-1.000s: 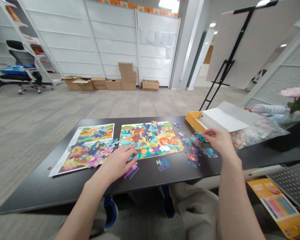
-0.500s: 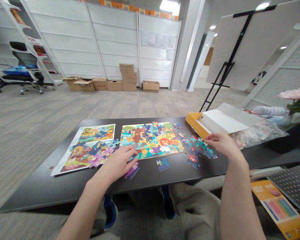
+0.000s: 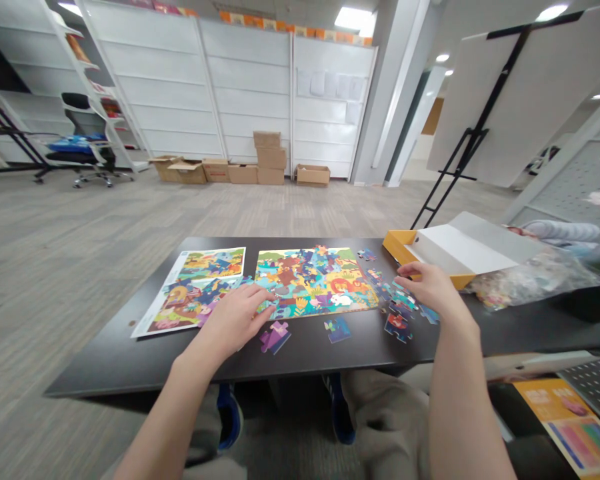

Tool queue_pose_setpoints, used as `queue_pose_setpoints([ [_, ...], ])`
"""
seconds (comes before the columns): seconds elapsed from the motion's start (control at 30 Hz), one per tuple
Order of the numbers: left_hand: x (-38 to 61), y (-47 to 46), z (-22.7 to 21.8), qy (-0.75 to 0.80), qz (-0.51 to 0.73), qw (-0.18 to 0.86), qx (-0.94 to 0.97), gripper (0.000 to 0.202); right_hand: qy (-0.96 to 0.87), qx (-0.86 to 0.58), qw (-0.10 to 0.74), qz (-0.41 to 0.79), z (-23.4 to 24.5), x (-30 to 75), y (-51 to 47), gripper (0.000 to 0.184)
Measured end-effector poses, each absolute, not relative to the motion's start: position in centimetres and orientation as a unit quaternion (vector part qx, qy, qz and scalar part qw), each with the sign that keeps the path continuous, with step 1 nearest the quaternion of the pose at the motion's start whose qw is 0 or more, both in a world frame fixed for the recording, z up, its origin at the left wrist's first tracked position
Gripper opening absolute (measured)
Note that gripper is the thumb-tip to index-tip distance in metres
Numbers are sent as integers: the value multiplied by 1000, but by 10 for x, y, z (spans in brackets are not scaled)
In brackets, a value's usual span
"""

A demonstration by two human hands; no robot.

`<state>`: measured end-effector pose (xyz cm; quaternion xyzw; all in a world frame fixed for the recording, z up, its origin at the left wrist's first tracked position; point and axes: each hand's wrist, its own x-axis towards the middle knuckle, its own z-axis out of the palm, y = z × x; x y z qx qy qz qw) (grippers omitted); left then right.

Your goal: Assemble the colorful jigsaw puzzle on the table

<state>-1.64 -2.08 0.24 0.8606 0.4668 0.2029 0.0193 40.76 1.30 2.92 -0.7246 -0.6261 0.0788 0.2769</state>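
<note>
Far left, beyond your left hand: a glossy printed picture sheet with a white border [image 3: 163, 303], flat on the black rectangular table [image 3: 180, 360]. Colourful cardboard jigsaw pieces overlap its right side.

Your left hand [image 3: 240, 313]: palm down, fingers loosely bent, thumb a little apart from them, at the lower left corner of the puzzle. Whether the fingertips grip a piece, you cannot tell from this view.

Just right of and nearer you than that hand: a purple cardboard jigsaw piece [image 3: 275, 337], loose on the tabletop.

Between your hands: the multicoloured animal-scene jigsaw [image 3: 343, 287], with further pieces heaped on its upper middle. Nearer you, below it: a blue-green jigsaw piece [image 3: 337, 329], lying alone.

Just left of and below your right hand: a cluster of dark blue, teal and red jigsaw pieces [image 3: 399, 327].

Your right hand [image 3: 405, 273]: thumb and fingers drawn together above this cluster; whether they pinch a piece is unclear.

Behind that hand: an open yellow cardboard box with a white interior [image 3: 399, 248]. Farther right: a crinkled clear plastic bag [image 3: 543, 280].
</note>
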Motion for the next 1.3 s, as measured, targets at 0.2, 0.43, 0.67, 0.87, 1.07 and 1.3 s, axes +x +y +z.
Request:
queue_pose_setpoints([
  [0.2, -18, -47, 12, 450, 148, 51, 879, 26, -695, -654, 267, 136, 29, 358, 20, 23],
  [0.43, -10, -65, 12, 428, 116, 55, 895, 25, -724, -633, 235, 140, 22, 328, 31, 17],
  [0.67, 4, -70, 9, 407, 103, 72, 905, 18, -736, -626, 215, 143, 20, 315, 37, 19],
  [0.87, 15, -71, 4, 389, 115, 79, 910, 14, -758, -598, 161, 206, 26, 312, 29, 11],
  [1.07, 28, -68, 4, 370, 131, 83, 916, 12, -754, -598, 79, 260, 35, 305, 17, 20],
  [1.3, 42, -62, 5, 354, 127, 87, 923, 15, -777, -596, 2, 203, 37, 284, 3, 34],
])
